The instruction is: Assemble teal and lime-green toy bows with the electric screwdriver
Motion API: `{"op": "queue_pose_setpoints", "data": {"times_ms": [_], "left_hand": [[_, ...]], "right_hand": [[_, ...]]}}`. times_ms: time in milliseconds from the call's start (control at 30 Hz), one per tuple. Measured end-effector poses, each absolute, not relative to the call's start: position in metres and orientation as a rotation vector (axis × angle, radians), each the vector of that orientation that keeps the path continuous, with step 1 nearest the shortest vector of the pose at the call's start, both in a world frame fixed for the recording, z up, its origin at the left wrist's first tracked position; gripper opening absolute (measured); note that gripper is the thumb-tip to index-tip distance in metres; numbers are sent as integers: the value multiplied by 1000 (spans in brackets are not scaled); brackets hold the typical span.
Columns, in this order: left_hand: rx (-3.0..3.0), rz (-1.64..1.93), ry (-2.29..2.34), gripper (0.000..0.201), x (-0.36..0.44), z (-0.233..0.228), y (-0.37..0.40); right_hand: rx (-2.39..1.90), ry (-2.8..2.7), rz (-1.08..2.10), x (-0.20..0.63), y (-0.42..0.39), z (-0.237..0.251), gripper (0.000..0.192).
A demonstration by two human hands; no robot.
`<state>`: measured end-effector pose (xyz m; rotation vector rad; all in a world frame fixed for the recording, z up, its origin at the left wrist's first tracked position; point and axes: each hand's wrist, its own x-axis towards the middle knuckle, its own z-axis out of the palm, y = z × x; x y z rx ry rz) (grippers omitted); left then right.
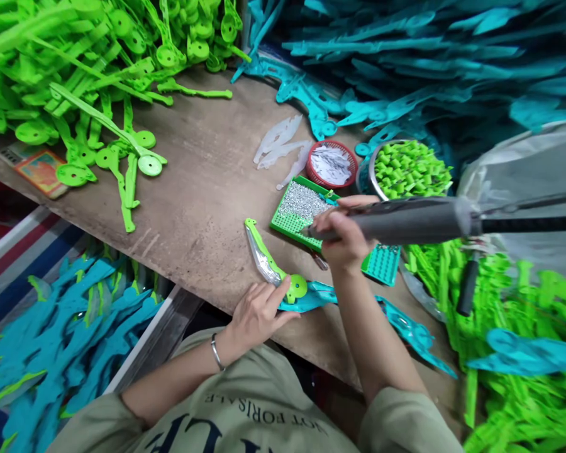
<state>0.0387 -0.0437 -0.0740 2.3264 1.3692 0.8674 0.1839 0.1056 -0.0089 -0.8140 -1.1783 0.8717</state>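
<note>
At the near edge of the table (202,207), the fingers of the left hand (257,314) press flat on the round end of a green plastic part (276,270), which carries a clear blade-like insert and lies over a teal part (311,297). They are spread and hold the piece down rather than closing round it. The right hand (342,236) is wrapped tight round the grey barrel of a powered driver (405,220), its tip resting on a green screw tray (299,211) filled with small silver screws.

Judged from this pose, the step in hand is picking up a screw on the driver tip. The next move calls for carrying the tip across to the round pivot end without shifting the stacked parts.

Behind the tray stand a red bowl (334,165) of pale pieces and a metal bowl (408,168) of small green caps. Loose green parts (75,82) heap at far left, teal parts (405,56) at far right. A small teal tray (382,263) lies just beside the right wrist, close to the tool's path.
</note>
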Motion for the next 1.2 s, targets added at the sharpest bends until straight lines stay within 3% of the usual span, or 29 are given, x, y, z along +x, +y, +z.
{"op": "queue_pose_setpoints", "data": {"times_ms": [100,567,767,933,1200], "left_hand": [[2327,855,1357,73,38,-75,-44],[2349,903,1366,71,38,-75,-42],[2339,918,1365,71,40,-75,-43],[2309,928,1369,74,42,-74,-44],[2316,907,1389,75,43,-75,-45]], "right_hand": [[-950,-1020,699,196,125,-16,21],[-1040,-1017,738,201,139,-31,25],[-1052,-1084,680,195,135,-11,22],[-825,-1087,836,150,127,9,19],[-838,-1141,1034,96,132,-24,24]]}}
